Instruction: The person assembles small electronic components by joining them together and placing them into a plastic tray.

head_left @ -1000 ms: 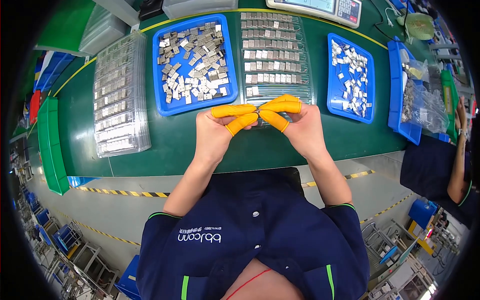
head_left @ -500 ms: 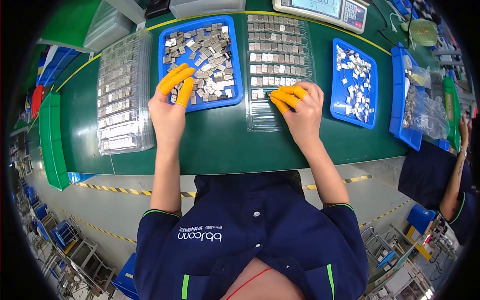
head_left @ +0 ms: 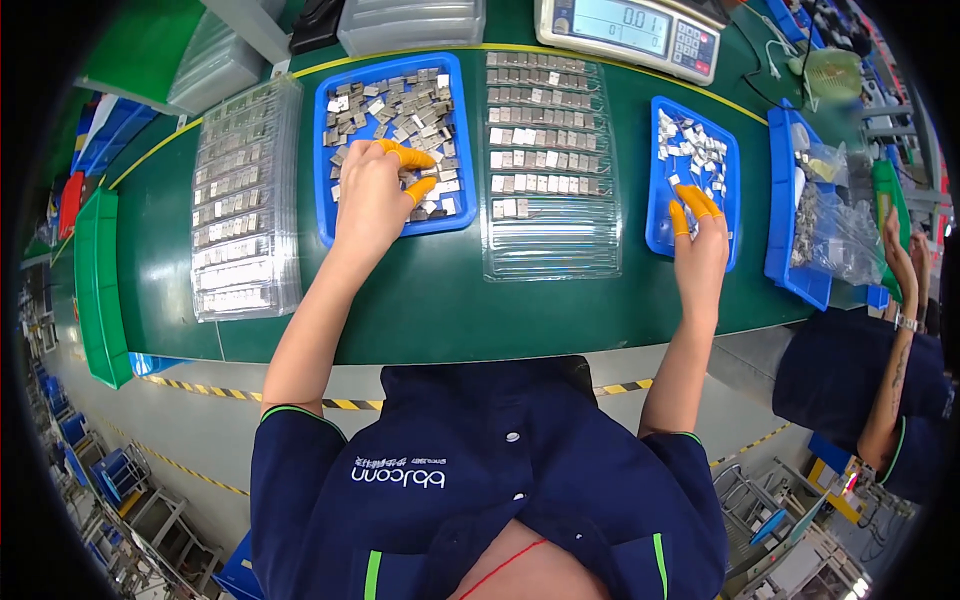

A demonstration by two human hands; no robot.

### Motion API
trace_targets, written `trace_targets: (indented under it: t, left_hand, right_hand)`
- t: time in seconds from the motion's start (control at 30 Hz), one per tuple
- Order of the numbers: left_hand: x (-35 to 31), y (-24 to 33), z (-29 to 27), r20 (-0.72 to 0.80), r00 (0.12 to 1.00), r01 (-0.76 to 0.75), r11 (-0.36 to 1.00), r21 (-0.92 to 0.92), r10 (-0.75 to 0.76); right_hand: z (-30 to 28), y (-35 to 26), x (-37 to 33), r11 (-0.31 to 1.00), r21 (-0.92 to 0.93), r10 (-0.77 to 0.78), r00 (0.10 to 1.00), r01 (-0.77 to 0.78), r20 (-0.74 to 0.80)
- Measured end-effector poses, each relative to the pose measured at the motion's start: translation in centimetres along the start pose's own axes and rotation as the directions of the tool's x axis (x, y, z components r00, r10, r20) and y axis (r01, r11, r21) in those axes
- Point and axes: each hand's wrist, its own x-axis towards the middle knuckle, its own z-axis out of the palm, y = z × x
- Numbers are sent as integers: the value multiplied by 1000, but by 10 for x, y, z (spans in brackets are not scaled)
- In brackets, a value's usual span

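Observation:
My left hand (head_left: pixel 378 190), with yellow finger covers, reaches over the left blue tray (head_left: pixel 320 165). Its covered thumb and fingers are apart above a spread of small silver metal connector shells (head_left: pixel 420 100). At the right, my right hand (head_left: pixel 702 240) dips into a smaller blue tray (head_left: pixel 655 238) of small white-and-silver pieces (head_left: pixel 692 145). Its yellow-covered thumb and fingers are slightly apart, with nothing visible between them. Between the hands lies a clear plastic tray (head_left: pixel 550 262). Rows of small silver parts fill its far part; a short row sits at the left below them, above bare ribbed slots.
Stacked clear trays with parts (head_left: pixel 245 200) lie at the left, beside a green bin (head_left: pixel 98 290). A digital scale (head_left: pixel 630 35) stands at the back. On the right, a blue bin (head_left: pixel 800 270) holds bagged parts; another person's arm (head_left: pixel 893 380) is beyond it.
My right hand has left the clear tray and moved right into the smaller blue tray. My left hand has moved further over the left tray, its fingers now pointing right.

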Motion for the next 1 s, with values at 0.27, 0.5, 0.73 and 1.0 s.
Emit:
trace_targets:
  t: [0.27,0.5,0.73,1.0]
  left_hand:
    - [5,11,-8,18,998,-55,998,15,54]
    - [1,1,-3,89,964,226,599,-768,-249]
    - [-15,21,-18,462,840,536,306,-787,-284]
    - [-25,39,-11,448,881,445,-59,-894,-148]
  right_hand:
    - [6,32,12,992,-33,119,992,-118,29]
    - [27,34,37,981,-128,150,989,-148,0]
    - [24,47,31,933,-351,36,990,-83,-139]
    - [7,-50,-1,726,653,276,961,-215,10]
